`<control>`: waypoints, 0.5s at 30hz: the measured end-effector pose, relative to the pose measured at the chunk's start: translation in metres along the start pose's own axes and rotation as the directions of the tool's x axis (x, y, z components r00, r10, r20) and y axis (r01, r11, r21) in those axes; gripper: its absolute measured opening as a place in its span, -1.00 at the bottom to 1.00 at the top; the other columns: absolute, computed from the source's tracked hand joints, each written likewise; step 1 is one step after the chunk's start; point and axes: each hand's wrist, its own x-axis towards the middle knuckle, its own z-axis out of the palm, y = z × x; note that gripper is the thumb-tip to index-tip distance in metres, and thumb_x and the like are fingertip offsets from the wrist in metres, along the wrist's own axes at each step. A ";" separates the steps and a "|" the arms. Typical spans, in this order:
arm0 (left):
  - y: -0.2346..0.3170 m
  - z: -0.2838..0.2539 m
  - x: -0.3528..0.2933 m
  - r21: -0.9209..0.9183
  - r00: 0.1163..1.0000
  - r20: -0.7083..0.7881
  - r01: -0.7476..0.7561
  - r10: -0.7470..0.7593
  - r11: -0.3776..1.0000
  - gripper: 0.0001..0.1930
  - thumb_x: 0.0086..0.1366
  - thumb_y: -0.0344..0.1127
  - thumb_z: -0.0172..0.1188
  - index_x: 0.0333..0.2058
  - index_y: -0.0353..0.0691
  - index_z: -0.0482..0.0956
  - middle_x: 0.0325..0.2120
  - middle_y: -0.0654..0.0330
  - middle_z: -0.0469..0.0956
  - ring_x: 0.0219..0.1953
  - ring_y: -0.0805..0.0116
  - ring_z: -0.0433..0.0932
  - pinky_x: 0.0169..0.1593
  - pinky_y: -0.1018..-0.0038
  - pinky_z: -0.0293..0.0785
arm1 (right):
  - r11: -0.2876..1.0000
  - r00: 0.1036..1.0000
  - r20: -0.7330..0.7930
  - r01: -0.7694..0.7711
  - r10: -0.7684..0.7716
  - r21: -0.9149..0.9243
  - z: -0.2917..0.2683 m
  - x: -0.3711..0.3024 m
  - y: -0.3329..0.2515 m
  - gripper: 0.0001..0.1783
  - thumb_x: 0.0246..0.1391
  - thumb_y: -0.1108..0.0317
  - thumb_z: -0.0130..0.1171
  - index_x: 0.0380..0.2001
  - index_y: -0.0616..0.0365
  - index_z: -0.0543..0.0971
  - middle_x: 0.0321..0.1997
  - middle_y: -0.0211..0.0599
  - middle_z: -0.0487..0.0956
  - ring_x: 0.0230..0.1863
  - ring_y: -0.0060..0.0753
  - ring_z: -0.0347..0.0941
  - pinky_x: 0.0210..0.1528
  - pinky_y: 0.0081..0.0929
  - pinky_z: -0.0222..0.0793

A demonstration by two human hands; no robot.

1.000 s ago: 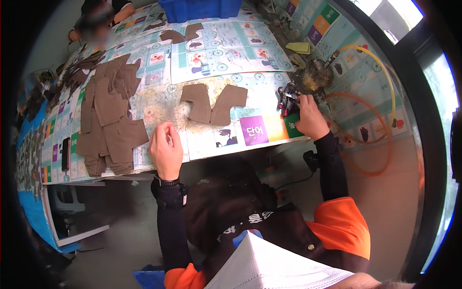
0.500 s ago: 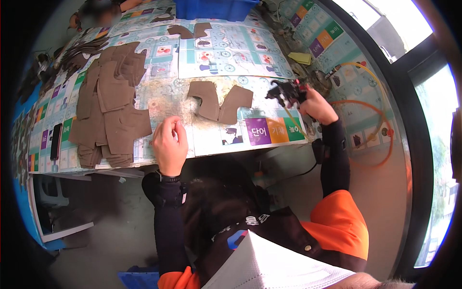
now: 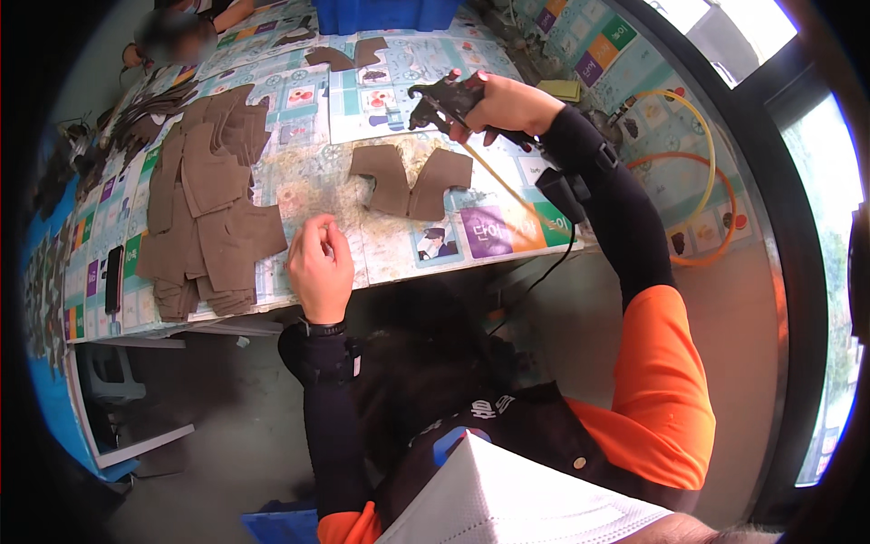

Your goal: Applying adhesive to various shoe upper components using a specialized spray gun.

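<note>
My right hand (image 3: 518, 107) is wrapped round a dark, stained spray gun (image 3: 442, 100) with a yellow hose trailing down from it. The gun is held above the table, over its patterned sheet. Below and left of it lies a brown V-shaped cut piece (image 3: 410, 189), flat, with a seam down its middle. My left hand (image 3: 321, 270) hovers at the table's front edge, its fingers curled closed, with nothing visible in them. Between that hand and the table's left side is a loose, overlapping pile of similar brown pieces (image 3: 210, 195).
Another brown piece (image 3: 346, 54) lies farther back, before a blue crate (image 3: 388, 16). A phone (image 3: 113, 279) rests left of the pile. Yellow and orange hoses (image 3: 711, 172) loop at the right. At the far left, another person's arm (image 3: 232, 14) reaches over the table.
My right hand has swung up, leftward and away from me with the spray gun, from the right side to behind the V-shaped piece. My left hand stays nearly in place.
</note>
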 end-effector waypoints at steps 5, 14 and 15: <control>0.000 0.000 0.001 0.008 1.000 0.013 0.003 -0.003 1.000 -0.93 0.27 -0.47 0.18 -0.27 -0.24 0.56 -0.57 0.16 0.50 -0.54 0.20 0.50 -0.43 0.30 0.41 | 0.987 0.996 -0.011 -0.085 0.084 -0.137 0.010 0.019 -0.004 -0.76 -0.12 0.37 0.19 -0.41 0.27 0.72 -0.43 -0.33 0.70 -0.48 -0.49 0.59 -0.50 -0.57 0.51; 0.000 0.000 0.000 0.002 1.000 0.006 0.013 -0.013 1.000 -0.92 0.28 -0.46 0.18 -0.25 -0.22 0.56 -0.61 0.18 0.48 -0.56 0.24 0.50 -0.46 0.33 0.40 | 0.990 0.996 -0.039 -0.083 0.079 -0.116 0.027 0.024 -0.016 -0.76 -0.13 0.27 0.16 -0.63 0.26 0.61 -0.60 -0.33 0.61 -0.64 -0.50 0.46 -0.62 -0.53 0.38; 0.000 0.000 0.000 0.002 1.000 0.007 0.013 -0.013 1.000 -0.92 0.28 -0.46 0.18 -0.25 -0.22 0.56 -0.61 0.18 0.48 -0.56 0.24 0.50 -0.46 0.33 0.40 | 0.988 0.994 -0.042 -0.103 0.099 -0.116 0.027 0.024 -0.015 -0.76 -0.15 0.28 0.16 -0.65 0.25 0.59 -0.61 -0.31 0.60 -0.66 -0.49 0.44 -0.64 -0.52 0.35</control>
